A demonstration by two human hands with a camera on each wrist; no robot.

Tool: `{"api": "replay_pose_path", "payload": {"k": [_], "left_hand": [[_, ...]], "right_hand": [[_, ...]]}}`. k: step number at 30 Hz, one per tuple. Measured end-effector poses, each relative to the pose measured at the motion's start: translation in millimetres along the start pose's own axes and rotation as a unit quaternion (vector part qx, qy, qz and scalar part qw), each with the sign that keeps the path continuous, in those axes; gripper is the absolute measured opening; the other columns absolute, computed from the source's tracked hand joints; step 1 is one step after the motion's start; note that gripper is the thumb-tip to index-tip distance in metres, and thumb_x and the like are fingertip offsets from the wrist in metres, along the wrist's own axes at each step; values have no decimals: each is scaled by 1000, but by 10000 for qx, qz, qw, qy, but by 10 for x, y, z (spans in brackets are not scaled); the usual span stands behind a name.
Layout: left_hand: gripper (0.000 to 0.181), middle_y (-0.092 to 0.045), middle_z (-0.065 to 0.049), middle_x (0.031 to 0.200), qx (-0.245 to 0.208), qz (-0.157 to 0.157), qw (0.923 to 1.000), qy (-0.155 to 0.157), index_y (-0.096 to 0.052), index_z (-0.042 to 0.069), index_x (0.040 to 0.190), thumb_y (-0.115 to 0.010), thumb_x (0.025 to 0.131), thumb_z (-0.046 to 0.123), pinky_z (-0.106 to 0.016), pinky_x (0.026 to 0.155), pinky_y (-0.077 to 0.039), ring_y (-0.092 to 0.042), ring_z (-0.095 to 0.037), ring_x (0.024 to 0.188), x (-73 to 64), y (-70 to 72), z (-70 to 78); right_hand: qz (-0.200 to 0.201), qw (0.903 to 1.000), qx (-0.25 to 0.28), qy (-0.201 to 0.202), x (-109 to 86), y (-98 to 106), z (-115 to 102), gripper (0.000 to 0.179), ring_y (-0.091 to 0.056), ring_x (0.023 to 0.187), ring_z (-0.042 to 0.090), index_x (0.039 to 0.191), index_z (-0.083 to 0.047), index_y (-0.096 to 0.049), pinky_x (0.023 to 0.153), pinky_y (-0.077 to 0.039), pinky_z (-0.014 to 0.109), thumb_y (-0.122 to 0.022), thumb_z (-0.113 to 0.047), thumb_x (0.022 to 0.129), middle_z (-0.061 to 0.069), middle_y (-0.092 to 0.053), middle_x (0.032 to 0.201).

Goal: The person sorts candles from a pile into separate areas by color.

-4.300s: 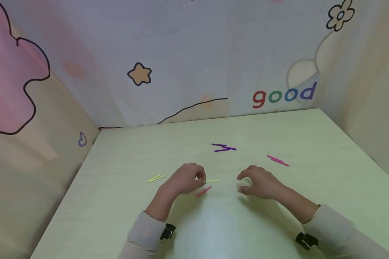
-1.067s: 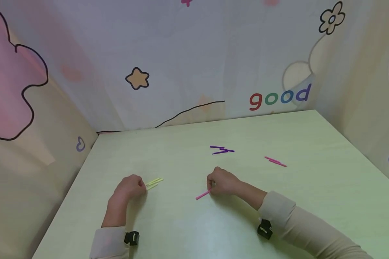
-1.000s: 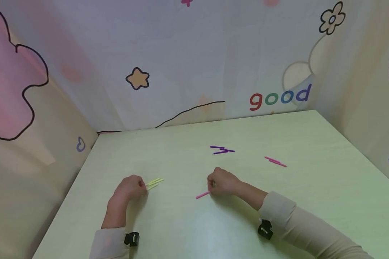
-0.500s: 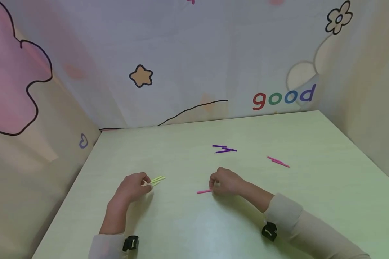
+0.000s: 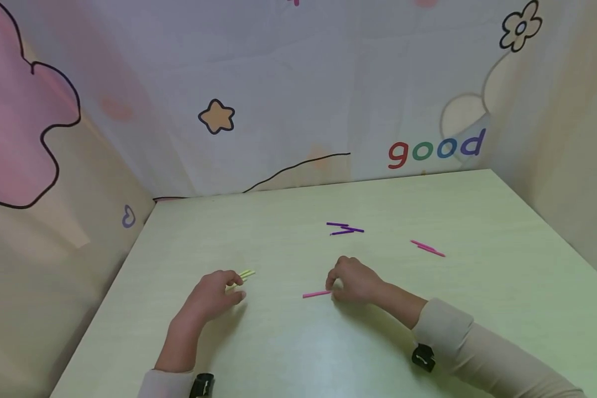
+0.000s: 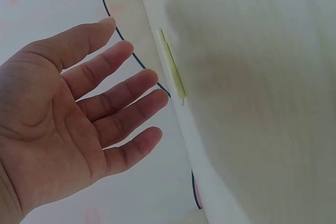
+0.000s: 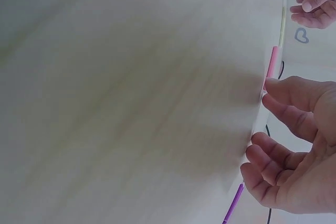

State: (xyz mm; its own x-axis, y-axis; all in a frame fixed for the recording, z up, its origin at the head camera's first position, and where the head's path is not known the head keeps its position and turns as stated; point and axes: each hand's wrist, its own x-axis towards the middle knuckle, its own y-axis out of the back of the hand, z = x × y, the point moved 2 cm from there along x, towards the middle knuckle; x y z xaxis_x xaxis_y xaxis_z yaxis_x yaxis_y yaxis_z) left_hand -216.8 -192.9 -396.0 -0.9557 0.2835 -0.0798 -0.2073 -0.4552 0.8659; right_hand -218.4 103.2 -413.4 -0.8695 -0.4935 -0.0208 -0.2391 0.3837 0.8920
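Note:
My left hand [image 5: 214, 296] is relaxed over the left of the table, thumb and fingers apart, holding nothing. Its fingers partly cover several thin yellow sticks [image 5: 249, 273], which lie together just beyond; the left wrist view shows yellow sticks [image 6: 173, 66] past the spread fingertips. Nearer the middle, a single pink stick [image 5: 314, 294] lies nearly crosswise on the table. My right hand [image 5: 358, 282] is at its right end, thumb and forefinger loosely on either side of the tip. In the right wrist view this pink stick [image 7: 272, 66] shows almost whole beyond the thumb.
Three purple sticks [image 5: 345, 228] lie loosely together at the back middle. Two pink sticks [image 5: 428, 249] lie side by side at the right. The pale green table [image 5: 278, 354] meets a printed cloth backdrop [image 5: 298, 99] along its far edge and sides.
Earlier the left hand set a yellow stick beside the others; since then its fingers have spread and lifted off. The right hand turned the pink stick nearly level, then loosened and slid slightly right.

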Motion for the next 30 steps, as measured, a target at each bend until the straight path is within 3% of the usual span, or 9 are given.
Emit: {"api": "replay_pose_path", "payload": {"k": [10, 21, 30], "left_hand": [[19, -60, -12, 100, -108, -41, 9990, -434, -65, 7, 98, -69, 83, 16, -43, 76, -45, -56, -29, 93, 33, -156, 274], [18, -60, -10, 96, -234, -104, 9959, -870, -65, 6, 96, -70, 81, 15, -39, 76, -44, -56, -28, 90, 155, -314, 482], [20, -61, -10, 97, -134, -341, 9948, -946, -66, 6, 98, -70, 81, 16, -40, 78, -44, -56, -27, 92, 208, -378, 599]], "right_hand": [[-124, 9996, -21, -262, -55, 31, 26, 16, -50, 88, 22, 88, -15, -71, 72, -41, 34, -71, -7, 74, 0, -53, 88], [-43, 9998, 14, -173, -62, 65, 25, 18, -49, 86, 23, 89, -13, -71, 70, -41, 34, -70, -6, 73, 0, -53, 87], [-48, 9998, 28, -193, -29, 42, -1, 17, -49, 86, 22, 89, -14, -71, 70, -41, 34, -70, -6, 74, 0, -53, 87]]}}
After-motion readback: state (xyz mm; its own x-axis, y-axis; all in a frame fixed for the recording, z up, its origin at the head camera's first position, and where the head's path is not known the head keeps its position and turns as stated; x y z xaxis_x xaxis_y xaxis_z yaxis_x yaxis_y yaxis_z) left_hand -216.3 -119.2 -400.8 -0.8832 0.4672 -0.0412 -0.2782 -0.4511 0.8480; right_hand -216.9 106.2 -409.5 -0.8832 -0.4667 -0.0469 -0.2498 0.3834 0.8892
